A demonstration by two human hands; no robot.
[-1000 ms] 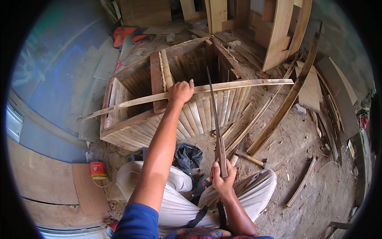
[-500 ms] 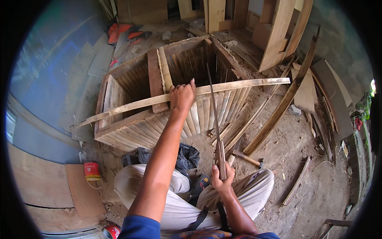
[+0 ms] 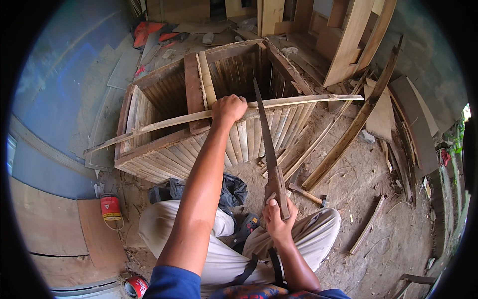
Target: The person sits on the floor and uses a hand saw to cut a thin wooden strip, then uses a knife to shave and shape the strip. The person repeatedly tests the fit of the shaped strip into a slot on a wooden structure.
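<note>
My left hand (image 3: pixel 229 108) is closed round a long, split bamboo strip (image 3: pixel 298 101) that lies across the front rim of a wooden box frame (image 3: pixel 193 82). In my right hand (image 3: pixel 280 219) is the wooden handle of a hand saw (image 3: pixel 266 129). The saw's blade points away from me and crosses the strip just right of my left hand; whether its teeth touch the strip I cannot tell. Slats cover the front of the box, and a crosspiece divides its open top into two compartments. A hammer (image 3: pixel 307 195) lies on the ground by my right knee.
Long bamboo pieces (image 3: pixel 343 142) lean and lie to the right of the box. A short strip (image 3: pixel 367 225) rests on the dirt floor. Red cans (image 3: pixel 110 207) stand at the left near plywood sheets (image 3: pixel 47 224). Boards (image 3: pixel 351 45) stand upright at the back.
The saw's blade has turned, showing more of its flat side, and its tip has shifted slightly left. My left thumb, raised before, has folded down against the strip.
</note>
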